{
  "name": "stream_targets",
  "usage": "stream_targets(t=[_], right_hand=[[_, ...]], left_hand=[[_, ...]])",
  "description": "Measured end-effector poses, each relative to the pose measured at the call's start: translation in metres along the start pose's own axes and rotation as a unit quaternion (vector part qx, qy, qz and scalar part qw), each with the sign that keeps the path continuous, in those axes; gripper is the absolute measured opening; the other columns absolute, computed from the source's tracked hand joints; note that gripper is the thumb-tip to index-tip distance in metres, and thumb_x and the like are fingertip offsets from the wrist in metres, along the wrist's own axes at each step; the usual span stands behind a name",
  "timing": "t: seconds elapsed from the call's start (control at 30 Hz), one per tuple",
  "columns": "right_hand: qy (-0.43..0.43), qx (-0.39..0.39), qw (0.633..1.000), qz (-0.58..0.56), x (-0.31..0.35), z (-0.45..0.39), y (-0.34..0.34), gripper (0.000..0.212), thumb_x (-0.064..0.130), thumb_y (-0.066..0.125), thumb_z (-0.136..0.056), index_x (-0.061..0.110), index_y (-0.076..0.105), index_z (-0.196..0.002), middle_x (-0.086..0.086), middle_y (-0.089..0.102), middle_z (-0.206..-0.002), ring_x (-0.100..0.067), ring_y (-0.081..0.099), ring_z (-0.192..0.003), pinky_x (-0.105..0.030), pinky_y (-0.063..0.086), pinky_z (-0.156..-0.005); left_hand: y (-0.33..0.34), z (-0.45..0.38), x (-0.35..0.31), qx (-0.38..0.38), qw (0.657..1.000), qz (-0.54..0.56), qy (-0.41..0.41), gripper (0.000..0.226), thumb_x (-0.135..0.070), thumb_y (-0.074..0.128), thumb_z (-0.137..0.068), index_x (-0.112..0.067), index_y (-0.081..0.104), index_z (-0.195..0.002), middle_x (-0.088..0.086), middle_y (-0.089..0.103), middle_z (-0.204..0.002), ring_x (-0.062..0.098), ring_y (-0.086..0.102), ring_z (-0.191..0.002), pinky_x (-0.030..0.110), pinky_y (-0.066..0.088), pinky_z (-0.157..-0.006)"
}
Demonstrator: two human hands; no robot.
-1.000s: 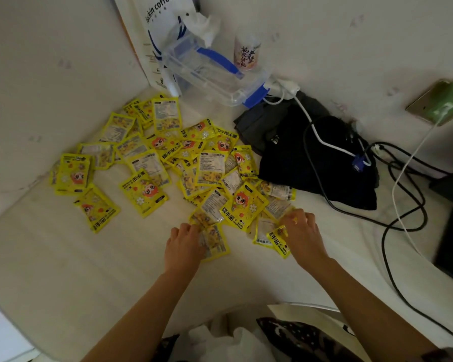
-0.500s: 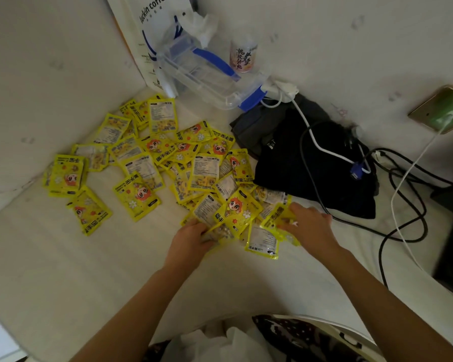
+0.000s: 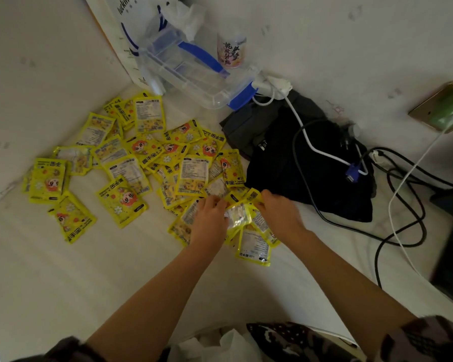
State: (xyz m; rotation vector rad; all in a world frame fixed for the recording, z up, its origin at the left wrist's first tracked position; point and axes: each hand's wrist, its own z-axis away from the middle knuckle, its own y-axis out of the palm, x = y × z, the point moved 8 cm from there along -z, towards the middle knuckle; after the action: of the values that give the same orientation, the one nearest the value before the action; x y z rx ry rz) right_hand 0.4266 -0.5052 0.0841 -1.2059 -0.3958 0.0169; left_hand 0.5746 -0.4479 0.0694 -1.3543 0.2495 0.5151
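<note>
My left hand (image 3: 210, 222): fingers curled round a bunch of yellow packets (image 3: 239, 216) | my right hand (image 3: 280, 215): fingers pinched that bunch | black fabric (image 3: 311, 184) lay just beside

Paper bag (image 3: 127, 9) w/ "luckin"; yellow packets' (image 3: 120, 199) txt too small.

Both pinching — left hand (image 3: 210, 222), right hand (image 3: 279, 216).

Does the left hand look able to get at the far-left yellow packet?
Likely yes, once it lets go: the left hand grips near packets, and only flat packets and bare surface lie toward the far-left packet.
</note>
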Motion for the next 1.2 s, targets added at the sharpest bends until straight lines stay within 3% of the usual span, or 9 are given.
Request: stream_targets(t=[0.17,0.27,0.4,0.5,0.7,0.9,1.0,1.07,1.2], right_hand=[[0.030,0.006,0.998,0.048,-0.010,0.022,0.021,0.029,0.015,0.048,-0.097,0.008,0.046,-0.125,-0.012,0.067,-0.094,-0.032,0.064,-0.085,-0.032,0.039,-0.063],[0.051,0.026,0.998,-0.019,-0.018,0.029,0.021,0.027,0.026,0.046,-0.099,0.008,0.051,-0.118,-0.013,0.064,-0.103,-0.031,0.060,-0.096,-0.032,0.039,-0.068],[0.036,0.055,0.998,-0.007,-0.028,0.031,0.028,0.041,0.034,0.050,-0.096,0.010,0.051,-0.129,-0.010,0.042,-0.137,-0.030,0.040,-0.122,-0.038,0.043,-0.097],[0.029,0.066,0.997,0.002,-0.029,0.029,0.030,0.044,0.035,0.050,-0.096,0.009,0.050,-0.131,-0.009,0.040,-0.145,-0.032,0.034,-0.128,-0.038,0.036,-0.104],[0.035,0.061,0.998,-0.005,-0.024,0.029,0.022,0.037,0.036,0.053,-0.094,0.008,0.055,-0.118,-0.014,0.046,-0.126,-0.031,0.050,-0.111,-0.038,0.042,-0.095],[0.039,0.038,0.996,-0.071,-0.021,0.033,0.008,0.036,0.036,0.055,-0.094,0.006,0.053,-0.112,-0.011,0.044,-0.120,-0.029,0.059,-0.095,-0.034,0.046,-0.079],[0.076,0.015,0.987,-0.139,-0.030,0.037,0.003,0.031,0.035,0.061,-0.090,0.006,0.055,-0.101,-0.011,0.049,-0.110,-0.025,0.059,-0.089,-0.028,0.040,-0.072],[0.091,-0.011,0.977,-0.193,-0.039,0.041,0.000,0.030,0.034,0.065,-0.087,0.008,0.057,-0.102,-0.009,0.055,-0.103,-0.021,0.058,-0.088,-0.026,0.038,-0.071],[0.144,0.001,0.918,-0.368,-0.049,0.062,0.004,0.040,0.019,0.073,-0.082,0.018,0.051,-0.115,0.002,0.064,-0.090,-0.013,0.066,-0.075,-0.024,0.052,-0.062]], left_hand=[[0.012,0.021,-0.001,0.006,1.000,0.004,-0.008,0.043,-0.007,0.065,-0.079,-0.012,0.063,-0.121,0.011,0.054,-0.122,0.032,0.041,-0.123,0.044,0.041,-0.101],[0.015,0.032,0.005,0.008,1.000,-0.007,-0.018,0.042,-0.008,0.068,-0.076,-0.010,0.065,-0.118,0.012,0.053,-0.117,0.033,0.043,-0.119,0.046,0.042,-0.100],[0.019,0.039,0.016,0.024,0.998,0.009,-0.063,0.041,-0.011,0.066,-0.082,-0.008,0.061,-0.123,0.010,0.044,-0.127,0.029,0.043,-0.120,0.040,0.039,-0.103],[0.019,0.039,0.019,0.022,0.995,0.036,-0.086,0.040,-0.009,0.064,-0.083,-0.009,0.060,-0.123,0.010,0.043,-0.130,0.029,0.045,-0.122,0.042,0.038,-0.104],[0.018,0.040,0.028,0.052,0.991,0.038,-0.121,0.028,-0.017,0.059,-0.085,-0.011,0.063,-0.113,0.008,0.060,-0.113,0.031,0.047,-0.115,0.041,0.032,-0.094],[-0.010,0.043,0.031,0.004,0.981,0.147,-0.126,0.013,-0.014,0.068,-0.077,-0.003,0.060,-0.079,0.012,0.059,-0.075,0.030,0.054,-0.074,0.036,0.040,-0.064],[-0.026,0.047,0.039,-0.019,0.972,0.193,-0.136,0.018,-0.013,0.073,-0.078,-0.003,0.061,-0.086,0.012,0.061,-0.080,0.029,0.055,-0.075,0.037,0.044,-0.066],[-0.036,0.048,0.046,-0.029,0.973,0.186,-0.136,0.019,-0.013,0.073,-0.079,-0.006,0.061,-0.093,0.006,0.058,-0.084,0.024,0.053,-0.074,0.022,0.043,-0.059],[-0.045,0.052,0.068,-0.025,0.968,0.197,-0.152,0.036,-0.007,0.072,-0.079,-0.013,0.056,-0.111,0.002,0.057,-0.094,0.021,0.054,-0.074,0.013,0.040,-0.049]])
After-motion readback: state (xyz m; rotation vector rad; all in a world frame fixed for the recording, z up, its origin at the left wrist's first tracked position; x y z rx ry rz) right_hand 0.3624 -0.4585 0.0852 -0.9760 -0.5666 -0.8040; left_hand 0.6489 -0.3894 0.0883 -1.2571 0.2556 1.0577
